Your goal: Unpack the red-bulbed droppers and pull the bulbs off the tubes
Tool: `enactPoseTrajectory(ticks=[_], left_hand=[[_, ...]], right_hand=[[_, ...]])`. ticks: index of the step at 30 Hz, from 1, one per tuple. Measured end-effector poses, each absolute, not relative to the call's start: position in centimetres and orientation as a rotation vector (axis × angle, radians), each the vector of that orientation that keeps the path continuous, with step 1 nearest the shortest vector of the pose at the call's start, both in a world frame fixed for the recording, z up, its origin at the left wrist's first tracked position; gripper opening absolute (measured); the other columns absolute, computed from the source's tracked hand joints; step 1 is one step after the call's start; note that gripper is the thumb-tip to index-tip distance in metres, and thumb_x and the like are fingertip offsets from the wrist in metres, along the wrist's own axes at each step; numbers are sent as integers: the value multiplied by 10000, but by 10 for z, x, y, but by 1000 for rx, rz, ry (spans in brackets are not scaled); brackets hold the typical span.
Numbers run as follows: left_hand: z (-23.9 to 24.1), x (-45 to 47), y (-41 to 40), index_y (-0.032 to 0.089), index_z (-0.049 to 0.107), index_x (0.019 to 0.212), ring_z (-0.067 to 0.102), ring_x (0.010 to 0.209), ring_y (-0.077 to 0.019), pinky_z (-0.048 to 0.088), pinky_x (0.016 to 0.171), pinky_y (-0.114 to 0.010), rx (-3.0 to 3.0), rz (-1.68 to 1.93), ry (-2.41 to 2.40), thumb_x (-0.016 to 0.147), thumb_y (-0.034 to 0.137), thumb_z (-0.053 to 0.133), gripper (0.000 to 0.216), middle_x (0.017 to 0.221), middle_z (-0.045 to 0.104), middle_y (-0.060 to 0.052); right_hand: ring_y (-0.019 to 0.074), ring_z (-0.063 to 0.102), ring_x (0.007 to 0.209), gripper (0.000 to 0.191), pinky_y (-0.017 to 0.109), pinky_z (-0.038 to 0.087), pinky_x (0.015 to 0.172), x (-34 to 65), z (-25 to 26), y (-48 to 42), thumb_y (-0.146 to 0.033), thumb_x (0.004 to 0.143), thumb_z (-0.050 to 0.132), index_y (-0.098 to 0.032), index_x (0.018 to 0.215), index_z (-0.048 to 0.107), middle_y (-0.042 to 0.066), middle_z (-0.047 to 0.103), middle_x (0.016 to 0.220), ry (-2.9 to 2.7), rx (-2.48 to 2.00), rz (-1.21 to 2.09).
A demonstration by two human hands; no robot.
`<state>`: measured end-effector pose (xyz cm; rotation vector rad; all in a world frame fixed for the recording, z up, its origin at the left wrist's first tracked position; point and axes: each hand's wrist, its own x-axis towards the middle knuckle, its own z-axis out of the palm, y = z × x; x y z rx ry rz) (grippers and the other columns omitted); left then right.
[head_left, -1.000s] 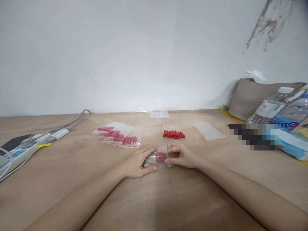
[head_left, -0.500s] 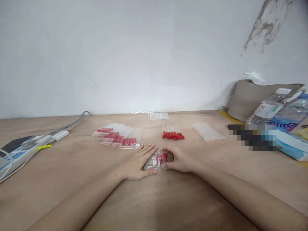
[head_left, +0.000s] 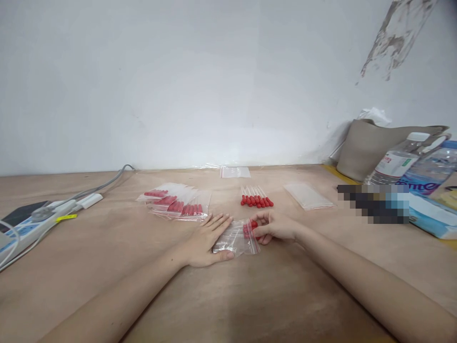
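Note:
My left hand (head_left: 207,242) lies flat, fingers spread, on the left part of a clear zip bag (head_left: 233,242) and holds it against the table. At the bag's right, open-looking end, my right hand (head_left: 276,228) has its fingers closed round the red bulbs of several droppers (head_left: 251,229). Their clear stems run left into the bag; how many there are is hidden. Just beyond, a row of loose droppers (head_left: 256,201) with red bulbs points towards me. To the left lie overlapping filled zip bags (head_left: 178,202), red ends showing through.
A stack of flat clear bags (head_left: 309,196) lies at the right, and a white-looking packet (head_left: 235,172) is by the wall. Far left is a power strip (head_left: 32,233) with cables. Bottles (head_left: 398,162), a grey-brown bag (head_left: 371,147) and a blue packet (head_left: 432,214) crowd the right edge.
My right hand has shifted a little to the right, from the bag's edge to the red bulbs. The bulbs have moved right, to the bag's mouth. My left hand has stayed put.

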<state>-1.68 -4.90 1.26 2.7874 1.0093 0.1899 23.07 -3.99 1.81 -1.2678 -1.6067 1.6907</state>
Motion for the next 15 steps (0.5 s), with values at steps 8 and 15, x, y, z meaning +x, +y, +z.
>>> enactPoseTrajectory(ticks=[8, 15], left_hand=[[12, -17, -48, 213, 88, 1404, 110, 1333, -285, 108, 1080, -483, 2774, 207, 1009, 773, 622, 420, 822, 1453, 127, -107], [21, -16, -54, 252, 84, 1402, 87, 1344, -241, 134, 1094, -435, 2831, 236, 831, 848, 509, 393, 684, 1463, 103, -41]], right_hand=[[74, 612, 618, 336, 181, 528, 580, 240, 24, -36, -241, 571, 760, -140, 855, 611, -11, 639, 714, -1489, -1220, 1749], [56, 564, 538, 285, 183, 481, 547, 262, 36, -25, -271, 615, 725, -142, 855, 644, 11, 657, 698, -1487, -1246, 1659]])
